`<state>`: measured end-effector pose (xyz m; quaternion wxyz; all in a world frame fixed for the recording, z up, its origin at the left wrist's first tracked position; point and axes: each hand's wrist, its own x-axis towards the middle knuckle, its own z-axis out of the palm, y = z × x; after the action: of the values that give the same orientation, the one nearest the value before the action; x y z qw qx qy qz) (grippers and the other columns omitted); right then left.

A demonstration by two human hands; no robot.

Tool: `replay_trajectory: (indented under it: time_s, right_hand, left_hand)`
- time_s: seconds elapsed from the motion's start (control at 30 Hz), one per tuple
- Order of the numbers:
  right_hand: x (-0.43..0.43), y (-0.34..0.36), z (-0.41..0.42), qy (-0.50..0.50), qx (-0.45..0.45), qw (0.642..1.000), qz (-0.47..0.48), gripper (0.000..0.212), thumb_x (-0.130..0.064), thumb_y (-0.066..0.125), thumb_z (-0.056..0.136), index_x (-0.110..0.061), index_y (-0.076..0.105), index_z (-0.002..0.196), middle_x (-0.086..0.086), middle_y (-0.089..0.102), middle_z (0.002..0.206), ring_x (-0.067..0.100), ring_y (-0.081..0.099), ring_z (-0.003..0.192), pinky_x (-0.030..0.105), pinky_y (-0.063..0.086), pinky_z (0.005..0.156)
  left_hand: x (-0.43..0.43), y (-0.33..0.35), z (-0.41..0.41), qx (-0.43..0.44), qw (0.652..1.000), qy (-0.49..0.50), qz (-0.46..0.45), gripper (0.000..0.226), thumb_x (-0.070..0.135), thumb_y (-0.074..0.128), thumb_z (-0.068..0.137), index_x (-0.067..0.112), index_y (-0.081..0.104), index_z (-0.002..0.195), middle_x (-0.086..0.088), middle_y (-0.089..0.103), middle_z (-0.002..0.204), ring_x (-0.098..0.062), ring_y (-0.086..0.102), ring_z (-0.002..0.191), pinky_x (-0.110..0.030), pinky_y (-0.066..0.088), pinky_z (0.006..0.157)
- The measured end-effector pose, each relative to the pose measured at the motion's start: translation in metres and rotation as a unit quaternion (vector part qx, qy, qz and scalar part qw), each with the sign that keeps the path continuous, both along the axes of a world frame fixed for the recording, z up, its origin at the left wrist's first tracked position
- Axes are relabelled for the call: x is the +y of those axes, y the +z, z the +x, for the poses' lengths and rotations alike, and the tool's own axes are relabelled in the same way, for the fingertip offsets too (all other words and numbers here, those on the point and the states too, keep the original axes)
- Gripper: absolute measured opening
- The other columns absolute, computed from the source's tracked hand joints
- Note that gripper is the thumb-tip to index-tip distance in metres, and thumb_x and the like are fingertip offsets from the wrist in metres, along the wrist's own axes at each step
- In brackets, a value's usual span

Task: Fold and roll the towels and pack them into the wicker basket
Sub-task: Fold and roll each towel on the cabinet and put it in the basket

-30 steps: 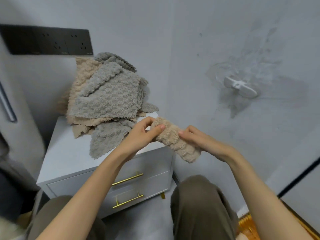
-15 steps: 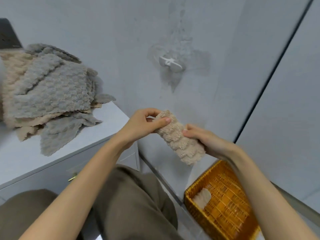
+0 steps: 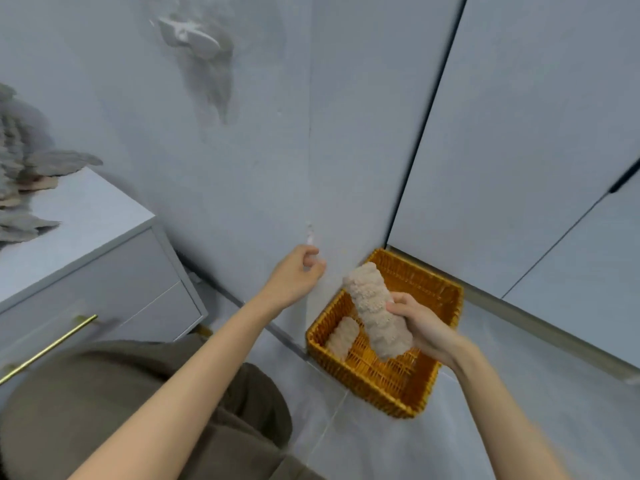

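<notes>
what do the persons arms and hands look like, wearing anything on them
The left hand and right hand are bare: no gloves, and no ring, watch or bracelet shows. The forearms are bare too, with no sleeve in the frame. Below them are olive-brown trousers.

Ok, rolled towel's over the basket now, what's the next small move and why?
Probably lower the rolled towel into the basket beside the roll already lying there: the right hand holds it above bare wicker, the left hand holds nothing.
</notes>
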<state>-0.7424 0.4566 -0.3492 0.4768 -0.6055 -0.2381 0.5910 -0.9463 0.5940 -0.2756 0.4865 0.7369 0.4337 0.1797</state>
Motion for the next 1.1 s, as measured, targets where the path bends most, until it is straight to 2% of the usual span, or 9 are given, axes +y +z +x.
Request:
replay_trajectory:
  time_s: [0.17,0.43,0.53,0.6,0.7,0.87,1.0,1.07,1.1]
  right_hand:
    - [0.001,-0.082,0.019,-0.149,0.046,0.985,-0.078,0.030,-0.020,0.043,0.102,-0.007,0.048,0.130,0.015,0.065,0.115,0.029,0.065,0.103,0.043,0.054,0.080]
    - [0.035,-0.182,0.020,-0.251,0.103,0.950,-0.156,0.031,-0.018,0.034,0.105,-0.005,0.047,0.130,0.015,0.064,0.109,0.029,0.063,0.095,0.044,0.053,0.080]
    - [0.047,-0.216,0.013,-0.287,0.107,0.933,-0.190,0.032,-0.016,0.034,0.105,-0.003,0.047,0.132,0.017,0.061,0.113,0.027,0.062,0.090,0.041,0.052,0.074]
    - [0.052,-0.234,0.008,-0.305,0.117,0.922,-0.209,0.032,-0.013,0.035,0.104,-0.003,0.046,0.133,0.020,0.058,0.124,0.032,0.061,0.102,0.044,0.050,0.080]
    - [0.057,-0.257,0.000,-0.327,0.142,0.903,-0.239,0.033,-0.013,0.035,0.104,-0.003,0.046,0.133,0.021,0.056,0.129,0.035,0.058,0.114,0.047,0.049,0.084]
    - [0.072,-0.274,-0.013,-0.339,0.173,0.893,-0.240,0.036,-0.007,0.030,0.103,-0.006,0.047,0.135,0.022,0.055,0.133,0.037,0.056,0.119,0.047,0.052,0.073]
    - [0.079,-0.284,-0.015,-0.318,0.196,0.906,-0.199,0.034,-0.001,0.030,0.102,-0.005,0.051,0.129,0.021,0.057,0.128,0.037,0.055,0.120,0.049,0.050,0.084]
    - [0.081,-0.289,-0.014,-0.294,0.150,0.917,-0.224,0.032,0.001,0.037,0.100,-0.004,0.054,0.127,0.020,0.059,0.126,0.035,0.059,0.112,0.049,0.052,0.088]
    - [0.081,-0.292,-0.014,-0.276,0.079,0.924,-0.254,0.031,-0.001,0.041,0.099,-0.005,0.055,0.126,0.020,0.061,0.124,0.033,0.061,0.107,0.046,0.053,0.088]
  left_hand:
    - [-0.004,-0.064,0.023,0.102,0.993,-0.062,-0.018,0.037,0.025,0.046,0.098,0.015,0.045,0.134,-0.003,0.053,0.128,-0.018,0.051,0.118,-0.024,0.040,0.092]
    - [-0.005,-0.163,0.020,0.225,0.953,-0.195,0.058,0.040,0.021,0.040,0.100,0.015,0.043,0.140,-0.004,0.044,0.143,-0.018,0.045,0.127,-0.030,0.038,0.106]
    - [-0.005,-0.193,0.013,0.270,0.927,-0.243,0.089,0.043,0.022,0.037,0.101,0.017,0.037,0.144,-0.001,0.032,0.153,-0.017,0.031,0.138,-0.030,0.027,0.113]
    - [-0.007,-0.204,0.010,0.296,0.911,-0.269,0.100,0.047,0.022,0.037,0.102,0.019,0.029,0.149,0.002,0.020,0.158,-0.018,0.017,0.145,-0.034,0.021,0.118]
    - [-0.004,-0.213,0.011,0.306,0.903,-0.286,0.096,0.051,0.023,0.037,0.102,0.022,0.023,0.151,0.005,0.013,0.160,-0.018,0.010,0.147,-0.037,0.020,0.118]
    - [0.001,-0.220,0.016,0.289,0.914,-0.271,0.090,0.050,0.024,0.039,0.101,0.021,0.027,0.149,0.004,0.015,0.159,-0.017,0.012,0.146,-0.035,0.021,0.118]
    - [0.003,-0.222,0.018,0.279,0.920,-0.261,0.088,0.050,0.023,0.041,0.100,0.021,0.029,0.149,0.004,0.018,0.158,-0.015,0.016,0.145,-0.034,0.023,0.117]
    - [0.003,-0.222,0.018,0.276,0.921,-0.260,0.086,0.050,0.023,0.041,0.100,0.020,0.029,0.149,0.004,0.018,0.158,-0.017,0.014,0.146,-0.034,0.023,0.117]
    - [0.003,-0.221,0.019,0.277,0.921,-0.261,0.085,0.050,0.023,0.041,0.100,0.020,0.029,0.149,0.004,0.018,0.158,-0.017,0.014,0.146,-0.034,0.023,0.117]
